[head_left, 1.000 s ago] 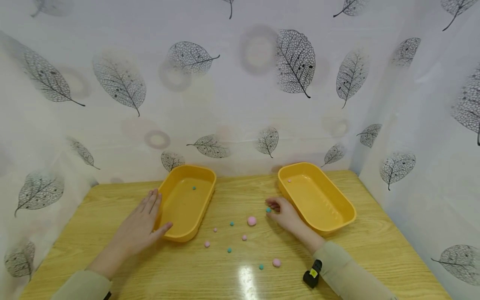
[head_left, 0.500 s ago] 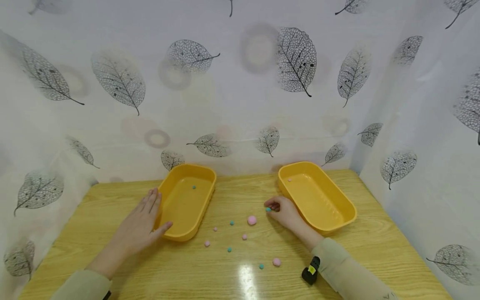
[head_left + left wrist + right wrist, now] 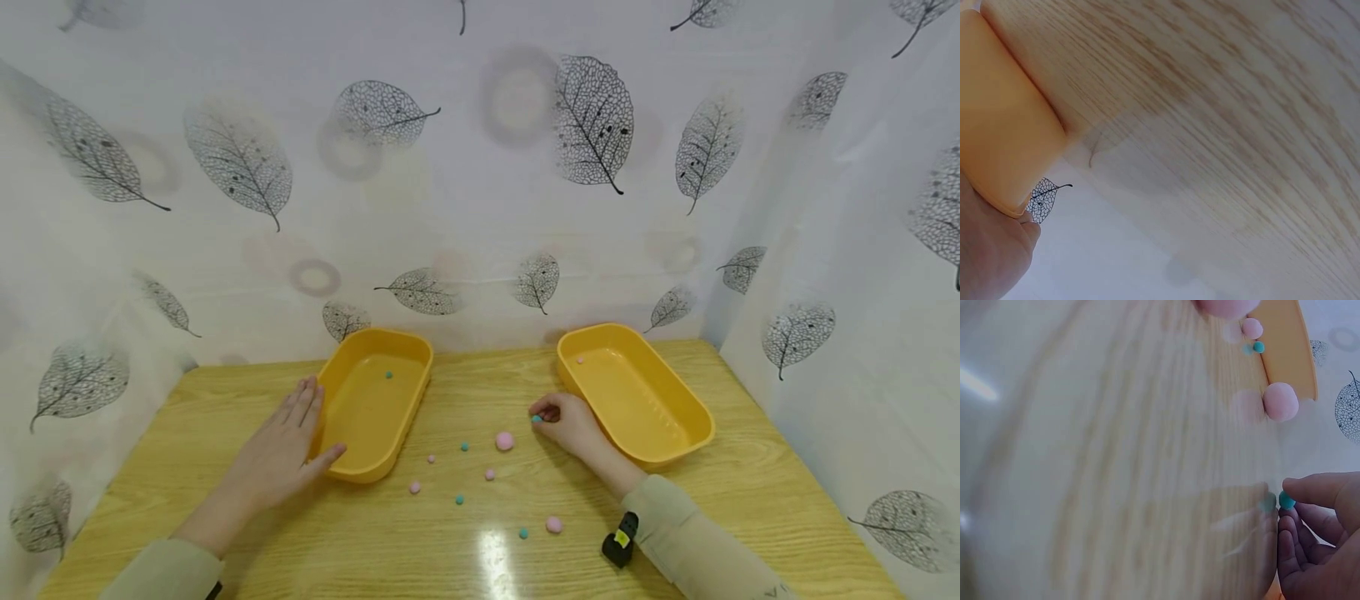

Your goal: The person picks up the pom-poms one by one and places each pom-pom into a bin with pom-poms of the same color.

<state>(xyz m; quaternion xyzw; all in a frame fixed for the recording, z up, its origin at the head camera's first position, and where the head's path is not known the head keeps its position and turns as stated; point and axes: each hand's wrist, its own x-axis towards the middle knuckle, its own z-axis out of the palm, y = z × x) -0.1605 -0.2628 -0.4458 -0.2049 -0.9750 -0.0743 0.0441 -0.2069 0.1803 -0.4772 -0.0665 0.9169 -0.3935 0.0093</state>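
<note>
My left hand (image 3: 276,454) rests with straight fingers along the outer left side of the left yellow tray (image 3: 360,425), its thumb over the near rim. In the left wrist view, part of that hand touches the tray's wall (image 3: 1000,119). Between thumb and fingertips, my right hand (image 3: 567,427) pinches a small teal ball (image 3: 1286,500), low over the table beside the right yellow tray (image 3: 630,396). A large pink ball (image 3: 504,441) lies just left of the right hand. One teal ball (image 3: 388,375) is in the left tray, one tiny pink ball (image 3: 580,361) in the right tray.
Several loose pink and teal balls lie on the wooden table (image 3: 360,550) between the trays, among them a pink ball (image 3: 553,525) and a teal ball (image 3: 523,533) near the front. A leaf-patterned curtain (image 3: 465,208) stands behind the table and along its sides.
Both hands have stayed almost still. The right fingers have closed slightly around the teal ball since one second ago.
</note>
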